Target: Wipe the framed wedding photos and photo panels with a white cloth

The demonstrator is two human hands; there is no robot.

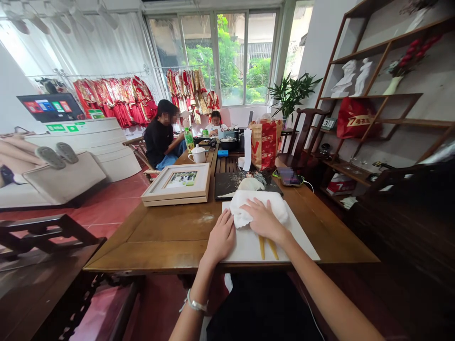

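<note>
Wooden table [152,237], with your two hands at its near edge. Beneath them lies a white board [245,248], flat on the brown tabletop; a red tiled floor [106,206] shows to their left. Far beyond the hands, windows [231,59] open on greenery, with red and gold garments [113,99] hanging to the left of them. Wooden shelves [384,97] rise well to the right of your grip. Ahead and to the left, a person in black [161,132] sits at the table's side.

The white cloth [280,206], bunched on the far part of the board, is directly under your right hand [263,218], whose fingers are spread wide over its top. Your left hand [223,237] rests at the cloth's left edge, fingers extended; whether its fingertips pinch the fabric, you cannot tell from this view.

Two yellowish tapered sticks [262,247] lie just below your right hand, their upper ends hidden. Just beyond the cloth, a black slab [225,183] bearing a pale rounded object [252,184] closes off the far side. A picture frame [176,184] flanks your left hand, ahead of it; a phone [288,176] lies beyond your right. Farther ahead stand a red-patterned bag [266,142] and a lidded mug [197,154].
</note>
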